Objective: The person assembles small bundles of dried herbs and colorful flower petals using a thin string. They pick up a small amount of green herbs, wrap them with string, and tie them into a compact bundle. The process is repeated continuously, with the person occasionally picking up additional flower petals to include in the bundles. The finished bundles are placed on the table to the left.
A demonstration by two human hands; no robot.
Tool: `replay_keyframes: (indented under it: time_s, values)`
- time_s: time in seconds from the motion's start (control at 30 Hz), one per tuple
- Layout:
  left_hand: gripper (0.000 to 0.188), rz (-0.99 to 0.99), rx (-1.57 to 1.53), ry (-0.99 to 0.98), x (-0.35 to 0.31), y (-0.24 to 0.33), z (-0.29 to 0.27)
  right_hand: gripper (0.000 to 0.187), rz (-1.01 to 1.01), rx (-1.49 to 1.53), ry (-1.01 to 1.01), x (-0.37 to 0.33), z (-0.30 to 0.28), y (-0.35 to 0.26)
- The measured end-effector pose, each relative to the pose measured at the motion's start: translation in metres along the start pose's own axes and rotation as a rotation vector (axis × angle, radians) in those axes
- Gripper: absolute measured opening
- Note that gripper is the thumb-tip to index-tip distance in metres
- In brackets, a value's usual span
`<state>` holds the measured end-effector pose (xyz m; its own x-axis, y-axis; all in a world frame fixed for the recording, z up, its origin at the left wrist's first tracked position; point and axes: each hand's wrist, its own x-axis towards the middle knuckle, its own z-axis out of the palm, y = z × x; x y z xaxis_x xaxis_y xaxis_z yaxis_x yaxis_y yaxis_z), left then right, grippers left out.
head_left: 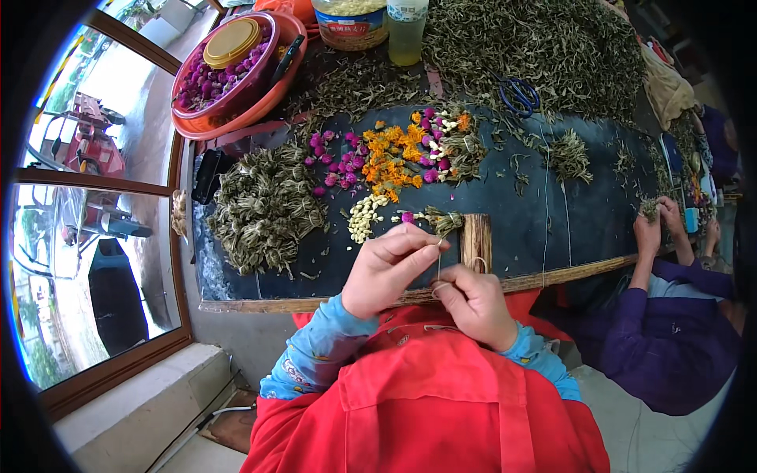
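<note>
Far tub (352,24): printed red-blue label (347,31). Left fingers (426,253), right fingers (451,295): pinched closed on pale thread (439,264). Dried bundle (445,221) just beyond: green-brown, leafy.

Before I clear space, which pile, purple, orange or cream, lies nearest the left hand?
The cream pile; the purple pile and orange pile lie farther back.
</note>
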<state>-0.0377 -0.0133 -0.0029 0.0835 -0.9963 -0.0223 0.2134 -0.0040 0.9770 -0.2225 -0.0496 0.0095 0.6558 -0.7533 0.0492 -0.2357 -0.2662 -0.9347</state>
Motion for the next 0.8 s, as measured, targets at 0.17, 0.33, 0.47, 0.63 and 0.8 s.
replay_keyframes:
  time_s: [0.17,0.33,0.47,0.63,0.8]
  values:
    - [0.022,0.471,0.93,0.007,-0.008,0.001,0.002,0.008,0.106,0.011,0.031,0.004,-0.009,-0.005]
    - [0.013,0.387,0.756,0.132,-0.009,-0.006,-0.001,0.009,0.171,0.08,-0.036,-0.002,-0.007,-0.008]
    - [0.022,0.232,0.688,0.177,-0.012,0.0,0.001,0.01,0.225,0.127,-0.067,-0.004,-0.008,-0.007]
    - [0.025,0.241,0.722,0.165,-0.021,-0.01,-0.002,0.009,0.211,0.13,-0.098,0.0,-0.004,-0.009]
    - [0.021,0.159,0.714,0.133,-0.021,-0.003,-0.013,0.009,0.196,0.106,-0.082,0.001,-0.001,-0.007]
